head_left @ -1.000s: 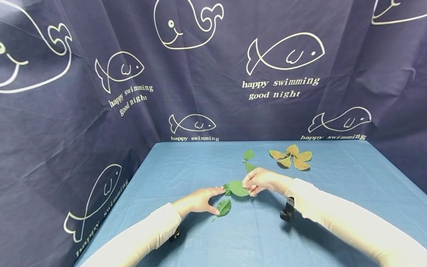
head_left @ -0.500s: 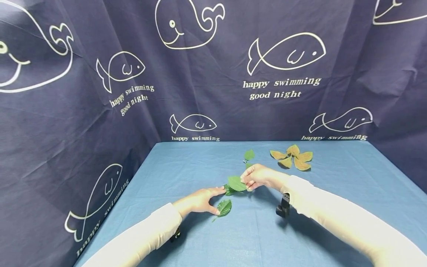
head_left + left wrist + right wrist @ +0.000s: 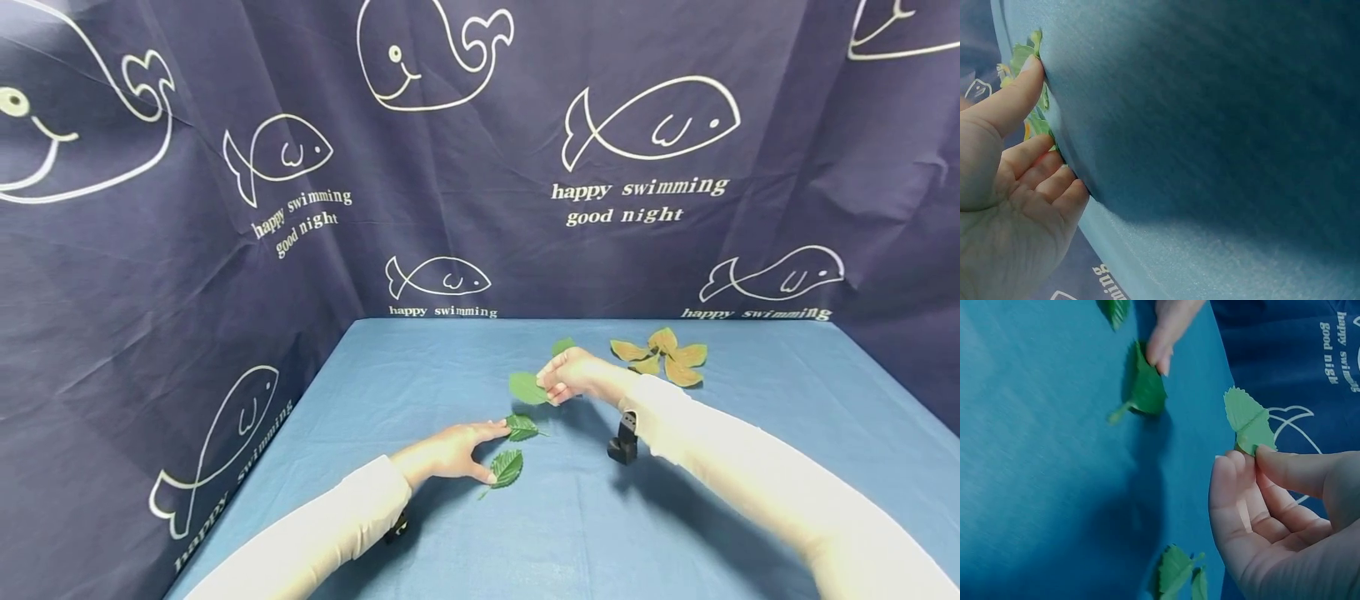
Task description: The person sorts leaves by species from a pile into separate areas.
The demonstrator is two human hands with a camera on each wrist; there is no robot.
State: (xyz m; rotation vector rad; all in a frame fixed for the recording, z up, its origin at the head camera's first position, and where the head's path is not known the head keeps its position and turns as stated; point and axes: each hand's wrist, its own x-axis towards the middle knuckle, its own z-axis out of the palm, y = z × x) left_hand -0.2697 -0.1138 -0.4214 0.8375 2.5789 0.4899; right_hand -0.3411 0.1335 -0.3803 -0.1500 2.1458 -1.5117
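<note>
Thumb and fingers of my right hand (image 3: 581, 375) pinch a green leaf (image 3: 527, 388) with a toothed edge. In the right wrist view this leaf (image 3: 1249, 422) stands up from the fingertips, above the cloth. My left hand (image 3: 453, 450) lies low over the cloth with its fingers stretched out. Its fingertips touch a dark green leaf (image 3: 522, 427) whose stem points right. The thumb tip rests at the edge of another veined green leaf (image 3: 507, 468), nearer the front. Part of a green leaf (image 3: 562, 344) shows behind my right hand.
A cluster of yellow-brown leaves (image 3: 686, 356) lies at the back right of the blue cloth (image 3: 420, 367). Dark blue curtains (image 3: 465, 192) with white fish drawings stand behind and to the left. A small black device (image 3: 624, 439) hangs under the right wrist.
My right hand has lifted its leaf away from the one at my left fingertips and carried it toward the back, slightly left. The left hand stays in place.
</note>
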